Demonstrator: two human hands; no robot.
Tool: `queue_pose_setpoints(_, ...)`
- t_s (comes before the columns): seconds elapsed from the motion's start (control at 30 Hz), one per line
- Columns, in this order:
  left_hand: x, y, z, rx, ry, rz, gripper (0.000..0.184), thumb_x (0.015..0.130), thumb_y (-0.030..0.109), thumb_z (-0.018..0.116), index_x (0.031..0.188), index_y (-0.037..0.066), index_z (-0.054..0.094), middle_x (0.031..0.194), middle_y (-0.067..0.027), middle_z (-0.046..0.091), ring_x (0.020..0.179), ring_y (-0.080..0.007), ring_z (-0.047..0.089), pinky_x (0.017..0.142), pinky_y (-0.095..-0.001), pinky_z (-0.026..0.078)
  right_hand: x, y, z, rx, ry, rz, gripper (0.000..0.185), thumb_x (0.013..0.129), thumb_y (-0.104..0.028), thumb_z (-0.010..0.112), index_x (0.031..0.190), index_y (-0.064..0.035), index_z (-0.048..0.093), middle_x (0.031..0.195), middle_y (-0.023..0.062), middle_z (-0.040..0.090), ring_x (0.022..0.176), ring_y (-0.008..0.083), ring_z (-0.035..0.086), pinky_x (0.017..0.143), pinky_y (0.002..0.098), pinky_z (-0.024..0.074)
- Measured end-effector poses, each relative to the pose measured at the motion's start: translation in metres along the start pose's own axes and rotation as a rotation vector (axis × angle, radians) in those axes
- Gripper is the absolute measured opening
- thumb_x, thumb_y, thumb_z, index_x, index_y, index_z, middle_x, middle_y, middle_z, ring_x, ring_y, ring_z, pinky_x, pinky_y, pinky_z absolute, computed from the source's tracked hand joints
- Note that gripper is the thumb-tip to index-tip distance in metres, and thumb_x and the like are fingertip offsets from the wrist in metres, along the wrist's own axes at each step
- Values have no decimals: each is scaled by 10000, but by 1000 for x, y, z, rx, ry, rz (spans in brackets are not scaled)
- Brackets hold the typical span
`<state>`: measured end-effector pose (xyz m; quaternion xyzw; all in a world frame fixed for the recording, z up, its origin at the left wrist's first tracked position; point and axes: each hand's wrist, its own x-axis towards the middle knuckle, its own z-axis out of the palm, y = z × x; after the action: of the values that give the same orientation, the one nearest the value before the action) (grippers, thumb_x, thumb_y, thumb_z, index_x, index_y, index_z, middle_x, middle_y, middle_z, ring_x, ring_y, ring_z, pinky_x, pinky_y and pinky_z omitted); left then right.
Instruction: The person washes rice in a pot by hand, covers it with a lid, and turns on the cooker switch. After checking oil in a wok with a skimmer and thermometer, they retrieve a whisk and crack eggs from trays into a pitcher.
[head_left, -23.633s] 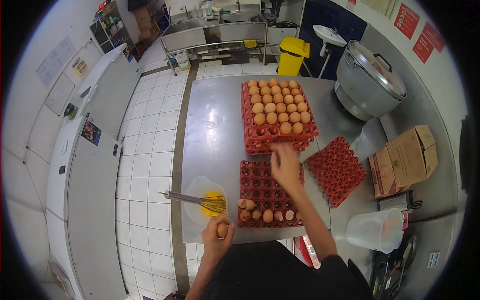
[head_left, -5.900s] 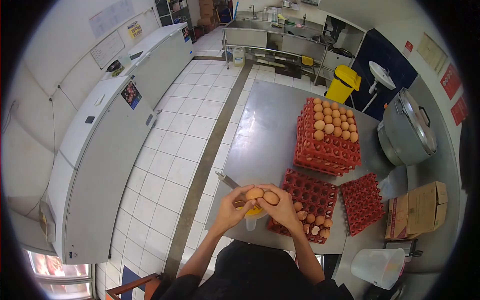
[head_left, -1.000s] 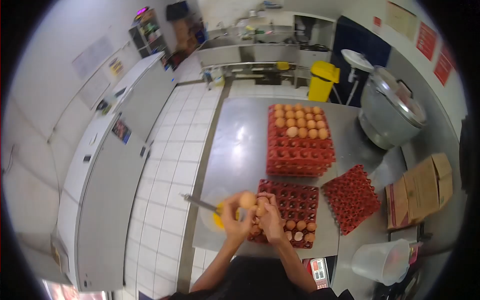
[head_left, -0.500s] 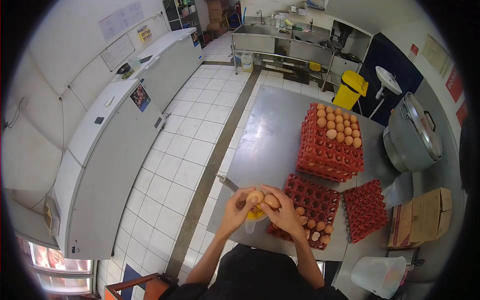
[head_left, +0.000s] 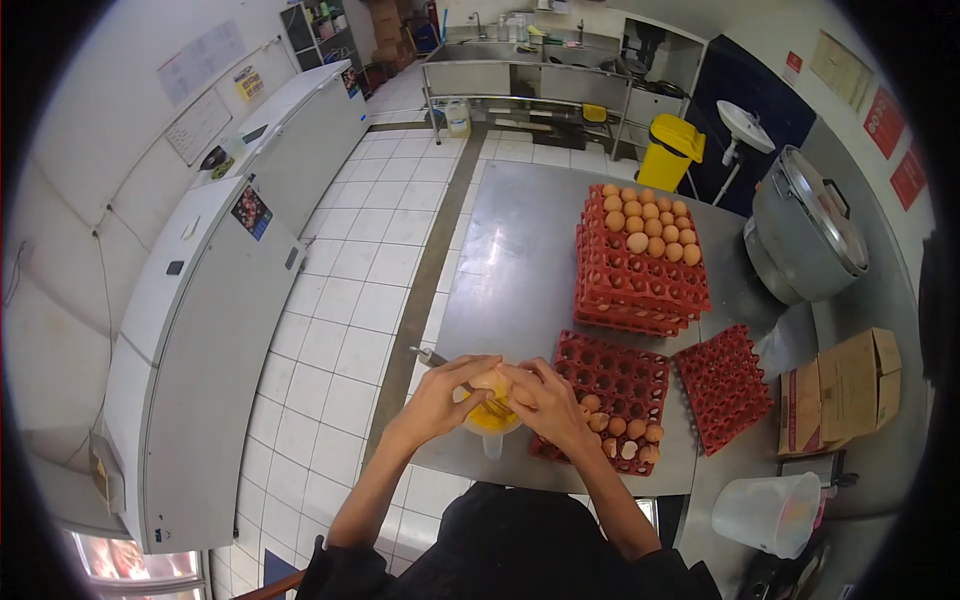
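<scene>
A clear plastic jug with yellow egg yolk in it stands at the near left edge of the steel table. Just above it, my left hand is closed round a light brown egg; my fingers hide whether its shell is split. My right hand grips another brown egg, mostly covered by the fingers, close against the left hand. The grey handle of a utensil sticks out beyond my left hand. Right of my hands lies a red egg tray holding whole eggs and broken shells.
Stacked red trays with brown eggs on top stand farther back on the steel table. To the right are another red tray, a cardboard box, a plastic bucket and a large lidded pot.
Both hands have come lower over the jug, and the eggs are more covered by my fingers. The view has shifted, so the table and trays appear farther left and slightly higher.
</scene>
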<state>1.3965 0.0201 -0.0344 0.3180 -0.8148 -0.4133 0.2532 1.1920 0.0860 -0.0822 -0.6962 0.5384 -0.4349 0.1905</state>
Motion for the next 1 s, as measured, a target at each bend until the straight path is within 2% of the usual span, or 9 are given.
queue_pose_setpoints(0.17,8,11,17,92,13,54,553,818,-32,692,1353,60,587,1237,-188,642,1015,-314,676,860,-344,559,-10,7,-12,-84,19,-57,490,791,-49,733,1263,-125,627,1046,131,612,871,275,654,780,344,546)
queue_pose_setpoints(0.33,20,22,90,-161,60,-106,496,875,77,729,1329,34,533,1175,-186,671,1023,-310,690,893,-348,541,-53,19,-32,308,285,195,398,836,-61,697,1218,-83,586,1023,101,624,876,206,648,770,338,533)
queue_pose_setpoints(0.37,29,21,110,-71,110,18,455,895,117,727,1284,30,507,1089,-197,687,955,-320,703,825,-350,554,-60,25,-42,304,290,199,398,836,-61,697,1218,-83,586,1023,101,624,876,206,648,770,338,533)
queue_pose_setpoints(0.43,49,23,139,-109,52,-74,419,903,135,714,1257,27,518,1036,-206,692,922,-341,705,794,-374,558,-76,40,-61,563,260,574,347,847,-87,698,1174,-52,586,1029,110,651,903,191,657,811,347,532)
queue_pose_setpoints(0.5,65,13,167,-136,-9,-156,385,911,154,701,1230,23,530,983,-215,698,890,-362,708,762,-399,562,-88,72,-66,418,246,551,365,841,-96,702,1182,-40,586,1034,128,664,911,211,666,828,347,532)
queue_pose_setpoints(0.67,87,-27,215,324,-24,16,349,904,198,671,1197,32,580,892,-216,703,819,-393,700,722,-477,552,-121,120,-75,-57,151,671,482,818,-162,723,1252,-8,583,1060,206,700,998,287,690,872,372,525)
queue_pose_setpoints(0.83,186,13,187,223,263,177,152,884,142,655,1004,53,682,855,-163,707,732,-362,689,688,-439,553,-157,112,-99,118,350,638,362,793,-173,749,1088,-3,628,960,161,696,896,260,681,826,360,523)
queue_pose_setpoints(0.93,279,20,172,353,208,285,223,857,93,638,1077,63,654,953,-167,679,835,-380,671,758,-453,545,-171,103,-114,203,359,770,265,803,-164,758,983,-14,634,919,126,680,844,196,656,780,334,523)
queue_pose_setpoints(1.0,324,5,177,423,181,351,255,847,72,628,1101,62,642,1023,-178,663,913,-390,662,798,-464,540,-196,127,-100,81,416,702,277,801,-225,774,982,-67,635,949,158,659,888,290,649,804,397,518)
